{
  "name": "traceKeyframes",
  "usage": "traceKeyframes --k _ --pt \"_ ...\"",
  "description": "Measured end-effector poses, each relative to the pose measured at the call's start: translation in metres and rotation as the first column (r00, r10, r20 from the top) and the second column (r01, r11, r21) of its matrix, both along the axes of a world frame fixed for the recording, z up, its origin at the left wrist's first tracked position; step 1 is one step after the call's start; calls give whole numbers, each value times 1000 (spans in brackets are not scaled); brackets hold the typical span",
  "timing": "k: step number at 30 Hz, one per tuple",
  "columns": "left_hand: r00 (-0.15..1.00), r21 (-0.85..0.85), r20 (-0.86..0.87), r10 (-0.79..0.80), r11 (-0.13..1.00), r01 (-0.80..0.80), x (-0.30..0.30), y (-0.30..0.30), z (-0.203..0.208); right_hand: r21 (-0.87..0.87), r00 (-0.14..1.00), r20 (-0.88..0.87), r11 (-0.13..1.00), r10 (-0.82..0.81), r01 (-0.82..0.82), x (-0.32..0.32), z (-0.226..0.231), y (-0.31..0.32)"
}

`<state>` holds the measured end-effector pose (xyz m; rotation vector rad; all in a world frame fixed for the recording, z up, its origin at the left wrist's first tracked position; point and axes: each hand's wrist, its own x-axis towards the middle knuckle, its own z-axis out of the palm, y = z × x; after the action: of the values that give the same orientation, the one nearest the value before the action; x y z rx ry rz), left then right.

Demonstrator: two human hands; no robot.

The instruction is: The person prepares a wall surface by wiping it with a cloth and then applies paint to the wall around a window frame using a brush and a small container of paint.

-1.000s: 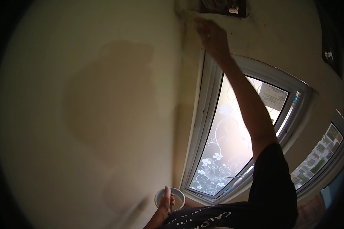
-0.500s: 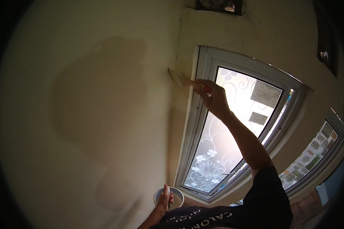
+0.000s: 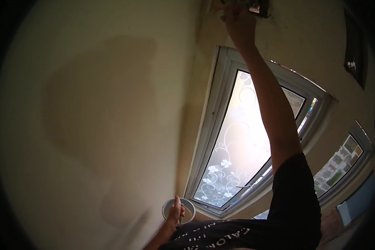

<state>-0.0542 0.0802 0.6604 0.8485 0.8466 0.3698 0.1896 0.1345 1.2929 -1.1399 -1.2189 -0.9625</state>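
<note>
Following the feed remotely, I am seeing the right hand (image 3: 240, 21) sitting at the far, upper limit of the arm's stretch. Its fingers are curling closed on a brush (image 3: 218, 6), whose pale end is showing just left of the knuckles; it is too dark there for me to tell whether the bristles are touching anything. A dark opening (image 3: 262, 7) in the wall is lying just beside and behind this hand.

Far below, close to the body, the left hand (image 3: 175, 213) is gripping the near side of a bucket (image 3: 193, 206), thumb pointing up and fingers folding in narrowly. The bucket is holding a dull brownish liquid (image 3: 188, 215), its surface showing to the right of those fingers.

Below the right hand, a window (image 3: 231, 166) with white flower patterns is standing partly behind the bare forearm. Left of both hands, a plain pale wall (image 3: 91, 179) is carrying a broad shadow. A dark sleeve (image 3: 293, 183) is covering the right upper arm, and I am noting a second, smaller window (image 3: 336, 171) farther right.
</note>
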Motion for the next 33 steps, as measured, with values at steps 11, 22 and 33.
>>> traceKeyframes --k 11,22,33 --pt "1000 31 15 -14 999 14 3 3 10 -315 1000 -1 949 -7 6 -2 -217 -5" --pt "998 29 -6 -56 998 57 4 3 2 -393 993 85 913 -79 107 14 -117 -13" --pt "1000 34 -16 -16 999 17 2 3 0 151 530 697 822 -482 549 -27 28 -21"
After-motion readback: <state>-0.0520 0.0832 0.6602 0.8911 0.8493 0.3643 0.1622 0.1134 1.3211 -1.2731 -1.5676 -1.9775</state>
